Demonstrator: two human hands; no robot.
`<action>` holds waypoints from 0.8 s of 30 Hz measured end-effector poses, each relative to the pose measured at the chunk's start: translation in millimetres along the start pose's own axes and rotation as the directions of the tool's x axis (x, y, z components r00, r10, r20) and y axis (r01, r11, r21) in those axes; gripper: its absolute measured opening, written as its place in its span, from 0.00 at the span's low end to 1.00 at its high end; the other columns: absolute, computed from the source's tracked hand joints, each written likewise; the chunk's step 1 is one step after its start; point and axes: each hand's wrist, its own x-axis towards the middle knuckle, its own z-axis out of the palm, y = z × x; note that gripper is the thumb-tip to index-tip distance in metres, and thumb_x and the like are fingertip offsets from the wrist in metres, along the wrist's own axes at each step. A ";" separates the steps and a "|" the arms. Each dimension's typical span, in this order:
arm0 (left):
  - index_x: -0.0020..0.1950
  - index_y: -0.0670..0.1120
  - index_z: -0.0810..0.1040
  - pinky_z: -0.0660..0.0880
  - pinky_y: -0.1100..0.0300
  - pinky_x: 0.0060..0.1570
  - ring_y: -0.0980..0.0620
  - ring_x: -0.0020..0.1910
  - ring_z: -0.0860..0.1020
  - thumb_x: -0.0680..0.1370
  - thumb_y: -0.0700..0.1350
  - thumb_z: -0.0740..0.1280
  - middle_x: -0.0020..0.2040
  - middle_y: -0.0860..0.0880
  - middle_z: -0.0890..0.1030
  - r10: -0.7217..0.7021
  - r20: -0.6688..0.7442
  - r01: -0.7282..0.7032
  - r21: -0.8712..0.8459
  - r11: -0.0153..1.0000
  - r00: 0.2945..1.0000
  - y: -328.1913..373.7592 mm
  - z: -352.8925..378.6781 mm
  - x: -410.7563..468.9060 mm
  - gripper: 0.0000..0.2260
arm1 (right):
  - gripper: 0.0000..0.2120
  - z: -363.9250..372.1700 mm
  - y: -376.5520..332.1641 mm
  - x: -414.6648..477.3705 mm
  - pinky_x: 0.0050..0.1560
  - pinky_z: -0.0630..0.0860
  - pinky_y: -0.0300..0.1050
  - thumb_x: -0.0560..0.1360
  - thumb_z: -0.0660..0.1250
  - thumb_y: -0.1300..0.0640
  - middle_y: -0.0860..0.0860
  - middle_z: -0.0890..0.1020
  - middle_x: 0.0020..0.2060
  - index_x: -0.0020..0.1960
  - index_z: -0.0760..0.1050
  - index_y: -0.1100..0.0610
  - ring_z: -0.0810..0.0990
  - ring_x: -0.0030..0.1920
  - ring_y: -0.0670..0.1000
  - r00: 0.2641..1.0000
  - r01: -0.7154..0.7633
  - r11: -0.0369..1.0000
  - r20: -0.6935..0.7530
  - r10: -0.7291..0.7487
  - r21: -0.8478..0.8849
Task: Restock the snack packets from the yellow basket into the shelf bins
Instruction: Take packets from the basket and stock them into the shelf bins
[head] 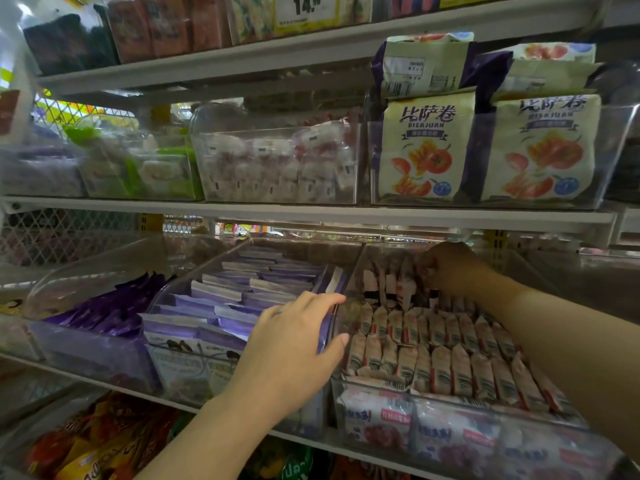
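A clear shelf bin (460, 401) at the right of the middle shelf holds rows of small red-and-white snack packets (446, 362). My right hand (450, 268) reaches deep into the back of this bin, fingers curled round several of the packets there. My left hand (294, 344) grips the side wall between this bin and the neighbouring bin of purple-and-white packets (228, 299). The yellow basket is out of view.
A third clear bin with dark purple packets (104, 310) sits at the left. The shelf above carries bins of white sweets (277, 168) and tall Bisajuan bags (426, 147). Orange packets (90, 441) lie on the shelf below. The upper shelf edge (311, 214) hangs close over my right hand.
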 end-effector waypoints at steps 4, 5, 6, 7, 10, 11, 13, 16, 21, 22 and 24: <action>0.71 0.64 0.59 0.62 0.58 0.65 0.59 0.63 0.68 0.79 0.59 0.58 0.66 0.64 0.67 0.000 -0.018 0.000 0.000 1.000 1.000 -0.3 1.4 -1.1 0.21 | 0.08 -3.4 -9.1 -5.3 0.42 0.75 0.41 0.68 0.74 0.54 0.50 0.78 0.46 0.43 0.76 0.52 0.76 0.44 0.49 0.998 0.021 1.000 0.057 -0.021 -0.007; 0.71 0.64 0.59 0.62 0.58 0.65 0.59 0.63 0.68 0.79 0.59 0.58 0.66 0.64 0.68 0.001 -0.022 -0.001 0.001 1.000 1.000 -0.2 1.6 -1.2 0.21 | 0.13 -1.0 -10.1 -6.5 0.43 0.73 0.39 0.67 0.75 0.53 0.49 0.77 0.48 0.48 0.75 0.50 0.75 0.45 0.48 0.993 0.048 0.998 0.102 -0.052 0.034; 0.71 0.64 0.59 0.62 0.58 0.66 0.59 0.63 0.69 0.79 0.59 0.58 0.66 0.64 0.68 0.001 -0.025 -0.001 0.003 1.000 1.000 0.0 1.9 -1.4 0.21 | 0.21 2.4 -9.9 -7.2 0.45 0.72 0.38 0.66 0.77 0.51 0.49 0.76 0.51 0.55 0.73 0.51 0.75 0.47 0.48 0.988 0.062 0.995 0.138 -0.071 0.073; 0.71 0.64 0.60 0.61 0.58 0.66 0.59 0.63 0.69 0.79 0.59 0.58 0.65 0.64 0.68 -0.001 -0.027 0.002 0.006 1.000 1.000 -0.3 2.2 -1.5 0.21 | 0.28 6.1 -9.5 -7.5 0.45 0.71 0.38 0.66 0.77 0.50 0.49 0.75 0.53 0.61 0.70 0.52 0.74 0.48 0.48 0.986 0.072 0.992 0.141 -0.086 0.100; 0.71 0.64 0.60 0.61 0.59 0.66 0.60 0.63 0.68 0.79 0.60 0.58 0.65 0.65 0.68 -0.001 -0.031 0.001 0.009 1.000 1.000 -0.5 2.9 -1.8 0.21 | 0.28 18.3 -4.5 -2.5 0.33 0.64 0.36 0.67 0.76 0.48 0.46 0.74 0.45 0.61 0.66 0.50 0.69 0.39 0.42 0.991 0.128 0.988 0.027 -0.130 0.089; 0.71 0.64 0.60 0.61 0.59 0.66 0.60 0.63 0.68 0.79 0.60 0.58 0.65 0.65 0.67 0.001 -0.029 0.000 0.011 1.000 1.000 -0.6 2.9 -1.8 0.21 | 0.27 21.3 -3.6 -0.5 0.33 0.62 0.37 0.68 0.75 0.48 0.46 0.73 0.45 0.61 0.66 0.50 0.69 0.39 0.43 0.991 0.131 0.989 -0.007 -0.131 0.067; 0.71 0.64 0.59 0.61 0.59 0.66 0.60 0.63 0.69 0.79 0.60 0.58 0.65 0.65 0.67 0.003 -0.027 -0.002 0.015 1.000 1.000 -0.5 2.6 -1.2 0.21 | 0.24 24.3 -2.1 2.9 0.39 0.66 0.41 0.70 0.73 0.47 0.51 0.72 0.51 0.61 0.67 0.48 0.72 0.45 0.50 0.993 0.111 0.994 -0.046 -0.110 0.023; 0.71 0.65 0.59 0.61 0.58 0.66 0.60 0.63 0.69 0.79 0.60 0.58 0.65 0.65 0.67 -0.004 -0.025 0.004 0.012 1.000 1.000 0.2 1.8 -1.0 0.20 | 0.21 31.8 -1.4 2.6 0.49 0.72 0.47 0.73 0.69 0.47 0.54 0.71 0.60 0.63 0.68 0.48 0.75 0.55 0.57 0.992 0.099 0.994 -0.080 -0.102 -0.038; 0.71 0.64 0.59 0.60 0.59 0.66 0.60 0.62 0.69 0.79 0.60 0.58 0.65 0.64 0.68 -0.008 -0.020 0.008 0.009 1.000 1.000 2.2 0.8 -0.3 0.21 | 0.19 21.7 -3.9 1.1 0.42 0.72 0.40 0.71 0.72 0.50 0.48 0.75 0.47 0.60 0.75 0.50 0.74 0.45 0.48 0.993 0.113 0.993 -0.038 -0.112 0.038; 0.71 0.63 0.59 0.60 0.58 0.66 0.60 0.62 0.69 0.79 0.59 0.58 0.65 0.64 0.68 -0.004 -0.018 0.004 0.010 1.000 1.000 2.5 0.7 -0.2 0.21 | 0.16 19.5 -4.9 0.2 0.38 0.68 0.36 0.71 0.72 0.51 0.46 0.75 0.44 0.58 0.77 0.51 0.73 0.41 0.45 0.991 0.123 0.989 -0.058 -0.118 0.079; 0.71 0.63 0.59 0.60 0.58 0.67 0.59 0.63 0.70 0.79 0.59 0.58 0.65 0.63 0.69 -0.002 -0.011 0.002 0.010 1.000 1.000 2.6 0.5 -0.3 0.21 | 0.11 24.8 -8.8 -2.9 0.38 0.69 0.35 0.74 0.69 0.55 0.50 0.78 0.48 0.56 0.78 0.52 0.74 0.41 0.47 0.987 0.100 0.989 -0.135 -0.086 0.107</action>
